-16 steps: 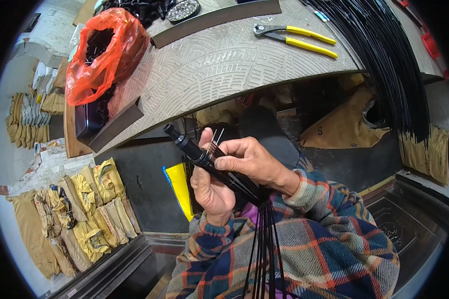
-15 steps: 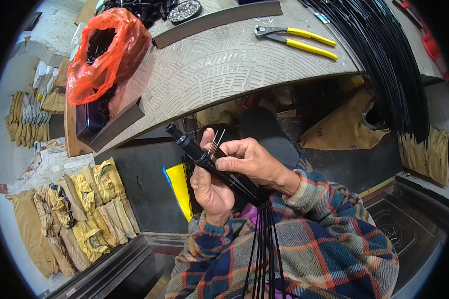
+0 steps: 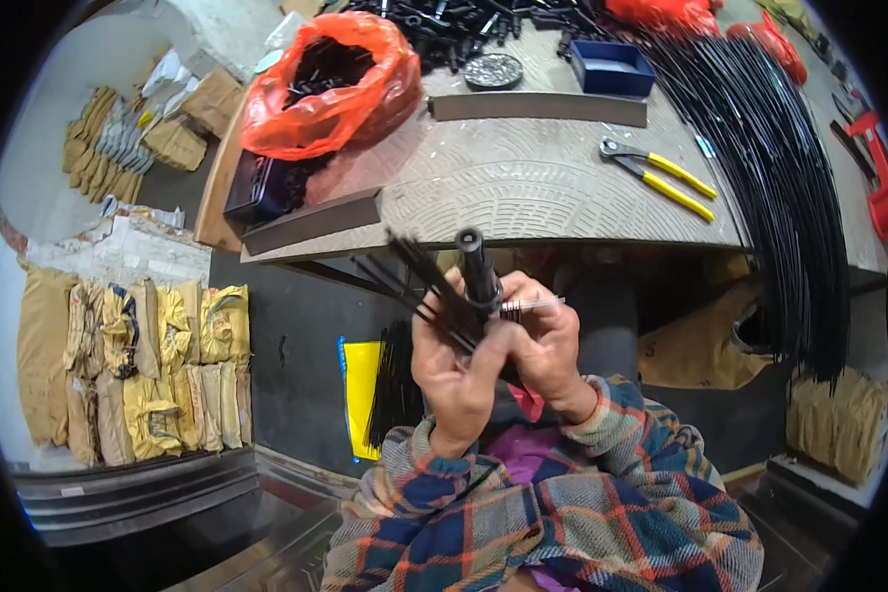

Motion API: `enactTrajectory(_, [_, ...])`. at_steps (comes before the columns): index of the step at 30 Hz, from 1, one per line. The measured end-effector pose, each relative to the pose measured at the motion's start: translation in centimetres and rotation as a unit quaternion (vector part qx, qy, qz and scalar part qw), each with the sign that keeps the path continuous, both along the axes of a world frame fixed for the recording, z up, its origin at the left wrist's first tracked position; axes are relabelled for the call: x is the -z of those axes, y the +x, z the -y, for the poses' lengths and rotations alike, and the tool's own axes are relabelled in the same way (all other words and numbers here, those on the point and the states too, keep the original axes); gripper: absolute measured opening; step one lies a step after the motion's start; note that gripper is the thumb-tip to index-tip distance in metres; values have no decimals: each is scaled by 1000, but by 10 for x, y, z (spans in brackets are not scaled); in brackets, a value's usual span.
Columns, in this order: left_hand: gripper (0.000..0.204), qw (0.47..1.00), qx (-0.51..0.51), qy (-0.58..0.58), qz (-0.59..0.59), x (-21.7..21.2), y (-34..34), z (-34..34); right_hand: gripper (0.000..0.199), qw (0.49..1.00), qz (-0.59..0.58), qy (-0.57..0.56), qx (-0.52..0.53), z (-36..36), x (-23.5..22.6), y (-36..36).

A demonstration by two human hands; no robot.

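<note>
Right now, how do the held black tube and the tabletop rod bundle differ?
The black tube is short and thick; the rod bundle has long, thin rods. The tube is held between left hand and right hand; the bundle lies on the table, drooping over its edge. Both are black.

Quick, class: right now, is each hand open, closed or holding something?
Left hand: closed, holding thin black rods beside the black tube.
Right hand: closed at the black tube, its exact grip partly hidden.
</note>
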State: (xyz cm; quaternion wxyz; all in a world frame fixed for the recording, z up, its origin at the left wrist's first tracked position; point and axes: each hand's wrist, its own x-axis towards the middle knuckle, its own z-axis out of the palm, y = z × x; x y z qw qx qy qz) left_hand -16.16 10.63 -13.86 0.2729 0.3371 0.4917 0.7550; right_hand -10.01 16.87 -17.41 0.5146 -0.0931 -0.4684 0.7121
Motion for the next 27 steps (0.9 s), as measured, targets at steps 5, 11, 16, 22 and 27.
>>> enactTrajectory(5, [35,997,-45,35,44,13,-18,9,17,996,64,58,19,10,-2,-9])
enactTrajectory(11, [28,994,-112,21,1,22,-36,21,17,995,58,-10,-83,12,6,-20])
enactTrajectory(16, [19,986,-153,52,49,15,-38,27,20,987,94,129,21,14,6,-30])
enactTrajectory(22, [22,984,-156,58,56,22,-40,31,16,972,162,165,33,22,3,-32])
enactTrajectory(27, [27,986,-158,35,25,25,-37,31,13,975,180,125,-25,16,4,-32])
